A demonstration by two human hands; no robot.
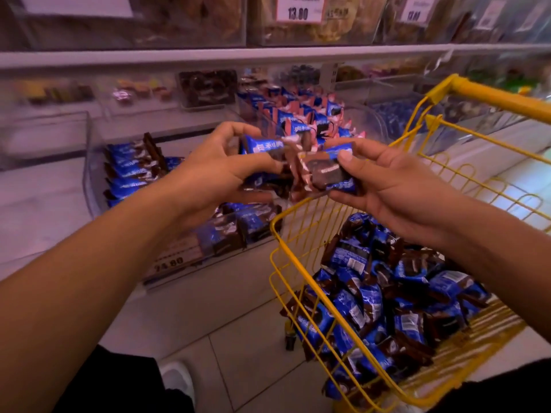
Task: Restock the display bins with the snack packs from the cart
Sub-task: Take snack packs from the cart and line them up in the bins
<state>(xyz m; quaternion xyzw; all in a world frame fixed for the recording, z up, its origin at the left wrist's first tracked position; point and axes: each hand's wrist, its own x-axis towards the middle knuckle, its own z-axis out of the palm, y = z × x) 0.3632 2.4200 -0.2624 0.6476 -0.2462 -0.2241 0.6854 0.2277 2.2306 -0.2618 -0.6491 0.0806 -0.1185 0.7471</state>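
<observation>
The left hand [214, 171] and the right hand [384, 186] together grip a bunch of snack packs [301, 162] (blue and brown wrappers) held between them. Below the right hand, the yellow cart [298, 281] holds more packs; beyond the left hand sits a part-filled display bin [89, 174].

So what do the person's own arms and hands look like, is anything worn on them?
Both forearms are bare up to the frame's edge: no sleeves show. The left hand and right hand have no gloves, and no rings, watch or bracelet show. The nails look short and plain. Dark clothing shows at the bottom edge below the arms.
</observation>
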